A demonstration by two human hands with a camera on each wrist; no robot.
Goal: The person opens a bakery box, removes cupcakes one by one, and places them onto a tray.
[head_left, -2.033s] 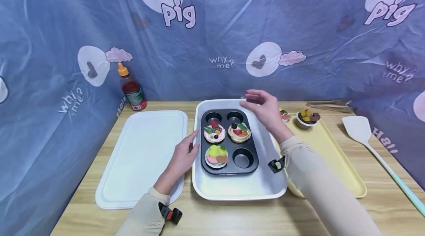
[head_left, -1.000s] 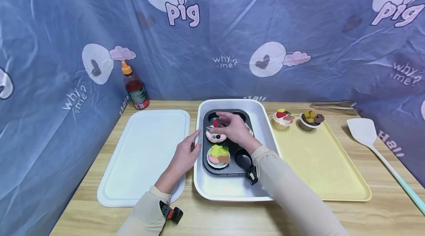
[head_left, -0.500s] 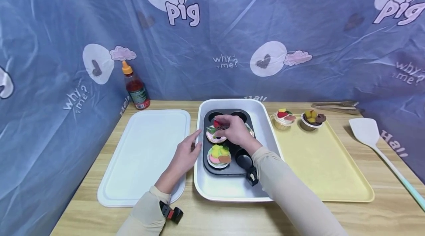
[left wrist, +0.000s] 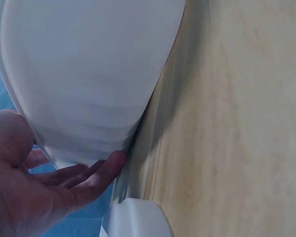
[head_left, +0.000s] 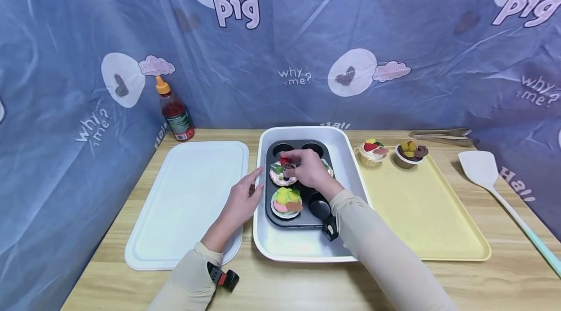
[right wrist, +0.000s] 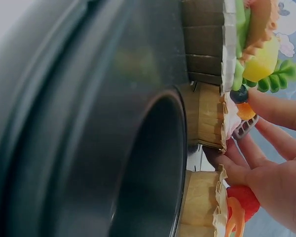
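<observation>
My right hand (head_left: 308, 170) reaches over the black muffin pan (head_left: 285, 224) and pinches the topping of a pink-cream cupcake (head_left: 276, 177) sitting in a middle-row cup. In the right wrist view, the thumb touches its blueberry and orange piece, and the fingers bend round the far side of its gold wrapper (right wrist: 210, 109). A yellow-topped cupcake (head_left: 287, 200) stands in front of it; a third cupcake (head_left: 329, 170) is mostly hidden by the right hand. My left hand (head_left: 241, 199) touches the outer wall of the white deep tray (head_left: 302, 251) with extended fingers.
A white flat tray (head_left: 188, 204) lies left, with a sauce bottle (head_left: 176, 114) behind it. On the yellow tray (head_left: 429, 218) at right stand a strawberry cupcake (head_left: 371, 154) and a chocolate cupcake (head_left: 408, 155). Tongs (head_left: 442, 135) and a white spatula (head_left: 479, 169) lie beyond.
My right hand has come left and down from above the deep tray's right side, and its fingers have closed in on the pink-cream cupcake. The left hand stays at the tray's side.
</observation>
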